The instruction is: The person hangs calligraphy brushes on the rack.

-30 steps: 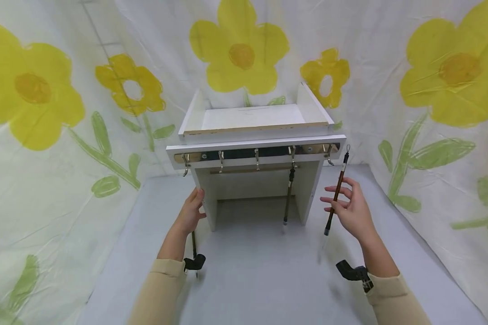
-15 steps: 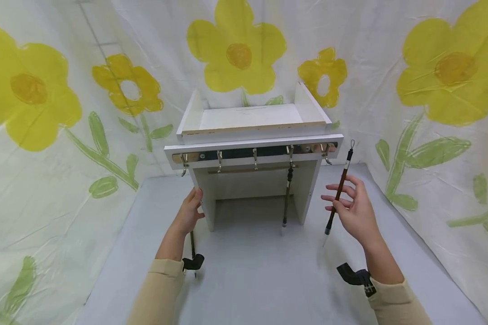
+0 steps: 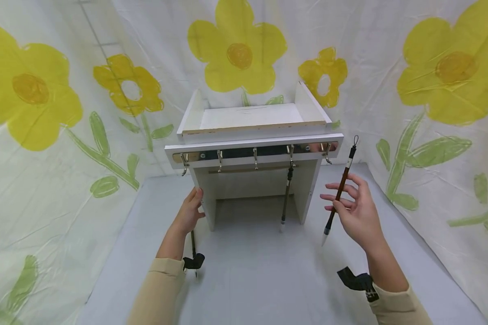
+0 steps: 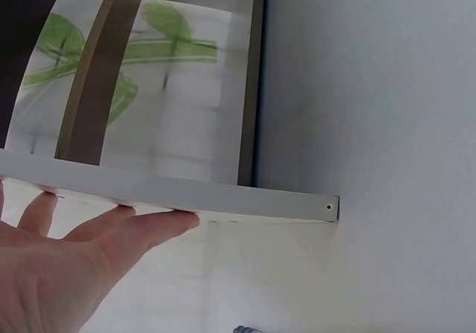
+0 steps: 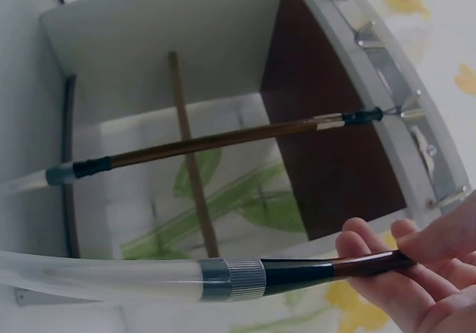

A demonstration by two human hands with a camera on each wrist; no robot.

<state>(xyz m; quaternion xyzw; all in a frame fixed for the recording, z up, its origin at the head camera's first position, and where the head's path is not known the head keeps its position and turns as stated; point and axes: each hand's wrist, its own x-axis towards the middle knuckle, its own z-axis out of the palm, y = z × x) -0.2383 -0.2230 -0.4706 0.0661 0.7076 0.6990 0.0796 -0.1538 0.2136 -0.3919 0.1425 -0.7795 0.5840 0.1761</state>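
A white wooden rack [image 3: 264, 140] stands in the middle of the head view, with a metal hook rail [image 3: 240, 154] along its front. My left hand [image 3: 189, 214] touches its left side panel [image 4: 171, 186], fingers extended against the board in the left wrist view. Out to the right of the rack, my right hand [image 3: 359, 216] pinches a calligraphy brush [image 3: 343, 184] by its brown handle, loop up and pale tip down. Another brush [image 3: 286, 194] hangs from a right-hand hook. Behind my left wrist, a third brush [image 3: 193, 243] is partly hidden.
A thin wooden rod [image 5: 195, 173] crosses the rack's opening. The rack stands on a pale grey tabletop [image 3: 252, 280]. Behind and at both sides hangs a white curtain [image 3: 171, 45] with yellow flowers. The rack's top holds an open shelf [image 3: 250, 116].
My right hand has tilted the brush slightly and its loop end has shifted a little up and right. The left hand keeps its place on the rack.
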